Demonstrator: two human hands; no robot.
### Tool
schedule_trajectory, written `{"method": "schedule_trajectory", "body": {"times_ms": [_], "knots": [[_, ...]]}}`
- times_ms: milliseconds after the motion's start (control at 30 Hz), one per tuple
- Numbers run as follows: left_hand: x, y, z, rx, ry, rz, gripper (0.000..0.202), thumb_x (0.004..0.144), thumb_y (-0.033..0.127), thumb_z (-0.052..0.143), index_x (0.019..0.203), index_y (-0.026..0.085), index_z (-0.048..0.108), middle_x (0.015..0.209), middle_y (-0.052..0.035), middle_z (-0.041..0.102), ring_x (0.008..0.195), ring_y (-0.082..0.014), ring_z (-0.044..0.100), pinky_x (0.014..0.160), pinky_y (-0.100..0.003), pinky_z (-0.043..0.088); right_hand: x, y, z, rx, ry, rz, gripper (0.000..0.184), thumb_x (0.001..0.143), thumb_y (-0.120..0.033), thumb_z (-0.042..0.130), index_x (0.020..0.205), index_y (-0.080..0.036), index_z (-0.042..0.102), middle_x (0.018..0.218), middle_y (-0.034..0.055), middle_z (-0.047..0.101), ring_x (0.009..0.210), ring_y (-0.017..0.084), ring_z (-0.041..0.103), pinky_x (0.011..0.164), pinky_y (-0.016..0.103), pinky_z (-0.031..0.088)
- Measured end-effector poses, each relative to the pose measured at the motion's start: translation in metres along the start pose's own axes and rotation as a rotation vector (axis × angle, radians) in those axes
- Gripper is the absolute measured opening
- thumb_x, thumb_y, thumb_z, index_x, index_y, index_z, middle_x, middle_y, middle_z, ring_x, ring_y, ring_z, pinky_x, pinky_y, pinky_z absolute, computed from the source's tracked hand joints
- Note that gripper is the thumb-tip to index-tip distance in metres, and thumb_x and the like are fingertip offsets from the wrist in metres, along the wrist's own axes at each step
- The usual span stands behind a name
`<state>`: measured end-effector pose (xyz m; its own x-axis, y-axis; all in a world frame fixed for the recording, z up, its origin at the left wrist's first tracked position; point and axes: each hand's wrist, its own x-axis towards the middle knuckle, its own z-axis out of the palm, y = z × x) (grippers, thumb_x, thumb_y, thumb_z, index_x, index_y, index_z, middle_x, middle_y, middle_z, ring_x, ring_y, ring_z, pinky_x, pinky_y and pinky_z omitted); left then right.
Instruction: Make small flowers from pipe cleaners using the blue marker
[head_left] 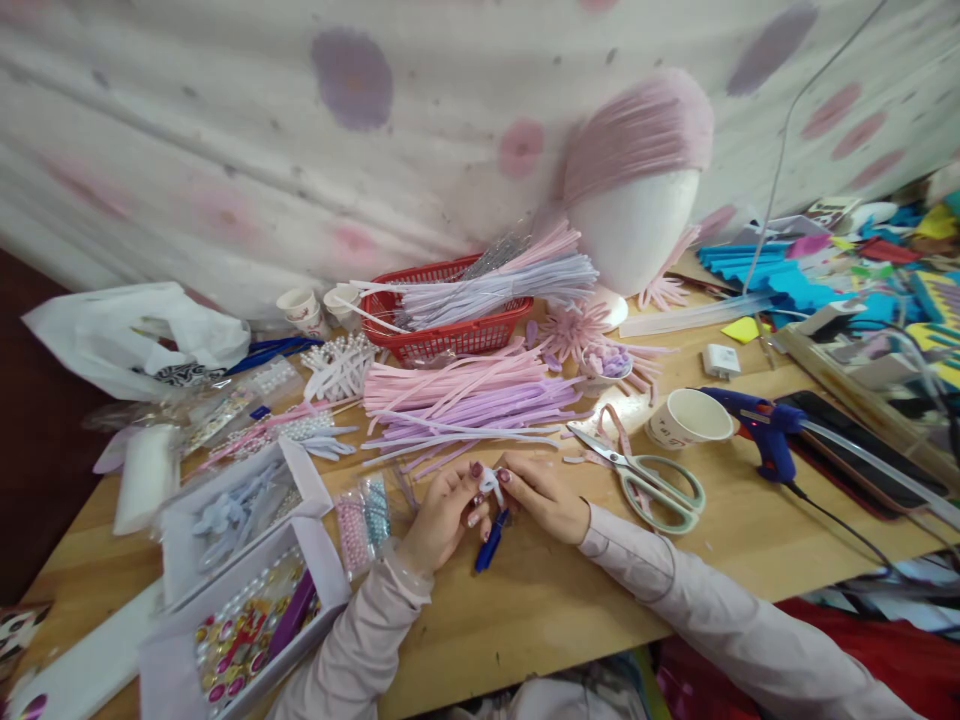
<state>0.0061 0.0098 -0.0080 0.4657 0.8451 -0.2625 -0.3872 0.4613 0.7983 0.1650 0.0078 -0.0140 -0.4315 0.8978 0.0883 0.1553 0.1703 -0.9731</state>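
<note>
Just in front of the pipe cleaners [465,400] on the table [570,610], the left hand [442,515] and right hand [544,495] both pinch a small white piece [491,482], with a blue-handled tool [491,545] hanging below, apparently mid-shaping, which calls for a steady grip.

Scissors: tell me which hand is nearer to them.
Right. The right hand lies just beside the scissors; the left hand is farther, across the small white piece both pinch.

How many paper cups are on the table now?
3 cups: two side by side left of the red basket, one between the scissors and the glue gun. More may hide under clutter.
</note>
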Motion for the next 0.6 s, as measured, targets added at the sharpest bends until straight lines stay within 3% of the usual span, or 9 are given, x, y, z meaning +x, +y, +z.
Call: {"method": "schedule_trajectory", "body": {"times_ms": [167, 300, 400, 500, 600], "knots": [[0.001, -0.008, -0.001, 0.089, 0.028, 0.072, 0.042, 0.076, 0.054, 0.063, 0.068, 0.014, 0.052, 0.051, 0.0055, 0.044, 0.041, -0.0044, 0.035, 0.040, -0.018, 0.038, -0.003, 0.002, 0.012, 0.330, 0.069, 0.094, 0.041, 0.089, -0.060, 0.040, 0.077, -0.021, 0.042, 0.059, -0.0038, 0.053, 0.051, 0.013, 0.057, 0.050, 0.025, 0.043], [0.002, -0.012, -0.002, 0.162, 0.019, 0.079, 0.042, 0.081, 0.055, 0.056, 0.070, 0.014, 0.053, 0.053, 0.0028, 0.050, 0.042, -0.0059, 0.041, 0.043, -0.019, 0.037, -0.004, 0.003, 0.016, 0.254, 0.132, 0.067, 0.039, 0.091, -0.058, 0.039, 0.077, -0.021, 0.043, 0.055, -0.0047, 0.051, 0.047, 0.012, 0.053, 0.047, 0.024, 0.042], [0.001, -0.009, 0.000, 0.209, 0.000, 0.070, 0.039, 0.078, 0.052, 0.061, 0.074, 0.014, 0.053, 0.054, 0.0029, 0.051, 0.044, -0.0072, 0.045, 0.044, -0.020, 0.038, -0.004, 0.004, 0.014, 0.226, 0.162, 0.080, 0.039, 0.090, -0.059, 0.039, 0.076, -0.022, 0.041, 0.050, -0.0076, 0.043, 0.041, 0.010, 0.045, 0.043, 0.023, 0.038], [-0.001, -0.005, 0.002, 0.296, 0.015, 0.065, 0.036, 0.068, 0.043, 0.073, 0.075, 0.014, 0.053, 0.061, 0.0017, 0.056, 0.049, -0.0081, 0.048, 0.046, -0.020, 0.040, -0.004, 0.002, 0.011, 0.120, 0.180, 0.029, 0.039, 0.092, -0.055, 0.039, 0.073, -0.021, 0.042, 0.052, -0.0060, 0.043, 0.044, 0.009, 0.043, 0.045, 0.022, 0.037], [-0.003, -0.001, 0.002, 0.438, 0.048, 0.118, 0.025, 0.068, 0.031, 0.072, 0.070, 0.014, 0.054, 0.063, 0.0009, 0.056, 0.054, -0.0092, 0.049, 0.052, -0.020, 0.041, -0.004, 0.000, 0.007, -0.021, 0.198, -0.037, 0.039, 0.094, -0.050, 0.038, 0.070, -0.020, 0.047, 0.055, -0.0025, 0.049, 0.049, 0.011, 0.046, 0.050, 0.023, 0.040]]}}
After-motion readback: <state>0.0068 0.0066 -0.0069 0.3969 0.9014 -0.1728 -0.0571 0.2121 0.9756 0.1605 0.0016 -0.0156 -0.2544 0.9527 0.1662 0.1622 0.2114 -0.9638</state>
